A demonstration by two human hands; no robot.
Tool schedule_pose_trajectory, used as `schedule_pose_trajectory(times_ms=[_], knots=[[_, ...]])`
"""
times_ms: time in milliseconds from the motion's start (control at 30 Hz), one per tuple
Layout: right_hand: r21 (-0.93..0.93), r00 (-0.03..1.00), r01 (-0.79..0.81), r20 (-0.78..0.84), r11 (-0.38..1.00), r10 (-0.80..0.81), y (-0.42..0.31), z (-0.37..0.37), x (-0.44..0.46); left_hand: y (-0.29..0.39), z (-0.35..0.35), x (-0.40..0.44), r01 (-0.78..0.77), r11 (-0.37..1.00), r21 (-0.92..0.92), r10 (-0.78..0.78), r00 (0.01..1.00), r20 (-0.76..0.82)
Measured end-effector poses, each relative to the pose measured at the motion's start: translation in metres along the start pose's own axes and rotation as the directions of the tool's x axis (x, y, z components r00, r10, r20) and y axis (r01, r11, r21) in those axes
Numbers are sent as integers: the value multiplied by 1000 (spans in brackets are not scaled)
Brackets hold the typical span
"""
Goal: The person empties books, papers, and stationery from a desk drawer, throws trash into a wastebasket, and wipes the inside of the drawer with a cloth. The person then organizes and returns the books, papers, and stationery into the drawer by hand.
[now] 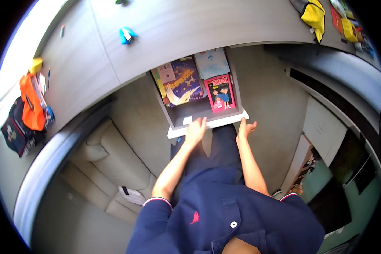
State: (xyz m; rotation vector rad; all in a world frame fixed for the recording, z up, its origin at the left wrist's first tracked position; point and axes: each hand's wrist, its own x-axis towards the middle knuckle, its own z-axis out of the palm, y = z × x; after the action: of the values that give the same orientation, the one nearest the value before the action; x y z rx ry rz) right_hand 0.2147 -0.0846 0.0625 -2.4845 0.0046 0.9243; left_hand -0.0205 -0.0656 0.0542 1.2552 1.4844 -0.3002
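A drawer [173,133] with a white front edge stands pulled out below the grey desk. Inside lie a dark blue illustrated book [184,82], a small pinkish booklet [166,73], a light blue book [211,62] and a pink-red comic book [220,94]. A small white card [187,120] is near the drawer's front. My left hand [196,130] is at the front edge, left of its middle, fingers apart and holding nothing visible. At the front's right corner is my right hand [245,129], its fingers apart and its thumb side by the edge.
On the desk [165,25] are a blue item [127,35], a glue stick [62,31] and a yellow-grey pouch [313,16]. An orange bag [32,103] and dark backpack [17,129] are at the left. A beige sofa [114,156] stands lower left, a shelf [298,165] lower right.
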Motion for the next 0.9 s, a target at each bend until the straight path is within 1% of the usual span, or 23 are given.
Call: schedule_pose_trajectory(times_ms=[33, 67, 100, 133, 167, 200, 233, 267, 300, 333, 367, 400, 433, 467, 500, 533, 600, 633, 700, 800, 833, 867, 900], knots=[[267, 911, -402, 210, 876, 354, -1, -8, 4, -21, 2, -18, 246, 927, -285, -217, 968, 130], [402, 771, -633, 400, 661, 496, 0, -9, 3, -42, 2, -30, 475, 725, -498, -361, 879, 313], [447, 694, -718, 510, 533, 508, 2, -5, -1, -57, 3, -42, 509, 408, -757, -391, 847, 359], [466, 617, -787, 621, 405, 484, 6, 10, 1, -66, -1, -49, 454, 25, -891, -396, 822, 408], [463, 620, -784, 625, 413, 475, 2, 22, 2, -60, -23, -54, 377, -126, -918, -435, 810, 393], [393, 638, -760, 606, 518, 475, 1, 27, 2, -72, -34, -50, 300, -189, -935, -381, 855, 351], [312, 658, -721, 588, 619, 470, -1, 29, 3, -80, -39, -46, 255, -139, -957, -509, 811, 290], [307, 666, -708, 587, 636, 459, 3, 32, 9, -80, -55, -47, 234, -32, -972, -569, 795, 210], [267, 664, -717, 542, 644, 515, 10, 34, 19, -74, -73, -51, 178, 200, -963, -607, 794, 21], [230, 660, -726, 499, 648, 562, 16, 36, 27, -73, -85, -48, 17, 429, -903, -574, 778, -258], [154, 633, -755, 427, 638, 646, 10, 42, 39, -54, -115, -56, -53, 524, -850, -544, 747, -382], [98, 624, -698, 570, 709, 535, 23, 40, 60, -32, -154, -55, -135, 616, -776, -497, 698, -516], [-25, 519, -731, 628, 682, 580, 51, 65, 124, -29, -181, -37, -222, 733, -643, -400, 624, -671], [8, 645, -631, 560, 775, 520, 8, 53, 85, 11, -227, -50, -315, 853, -416, -237, 477, -846], [-1, 671, -646, 477, 764, 568, -22, 48, 64, 43, -266, -64, -383, 827, -412, -195, 491, -849], [-8, 689, -571, 539, 821, 485, -24, 45, 62, 58, -294, -59, -445, 845, -298, -89, 433, -897], [15, 701, -581, 516, 814, 491, -42, 52, 49, 92, -339, -50, -202, 953, -227, -93, 519, -850], [-2, 714, -566, 500, 825, 491, -45, 59, 49, 101, -349, -25, -115, 989, -90, -35, 407, -913], [-33, 727, -549, 475, 835, 496, -51, 63, 51, 131, -375, -4, 2, 999, 36, 31, 431, -902], [-27, 726, -563, 461, 826, 510, -68, 66, 49, 125, -380, 50, -52, 991, 122, 132, 479, -868], [-27, 724, -566, 462, 824, 512, -78, 66, 42, 126, -379, 56, -199, 968, 154, 228, 434, -872], [-107, 691, -547, 502, 830, 520, -88, 63, 36, 128, -377, 59, -338, 924, 182, 309, 377, -873], [-290, 683, -463, 484, 837, 546, -91, 52, 32, 139, -366, 37, -402, 889, 221, 384, 390, -837]])
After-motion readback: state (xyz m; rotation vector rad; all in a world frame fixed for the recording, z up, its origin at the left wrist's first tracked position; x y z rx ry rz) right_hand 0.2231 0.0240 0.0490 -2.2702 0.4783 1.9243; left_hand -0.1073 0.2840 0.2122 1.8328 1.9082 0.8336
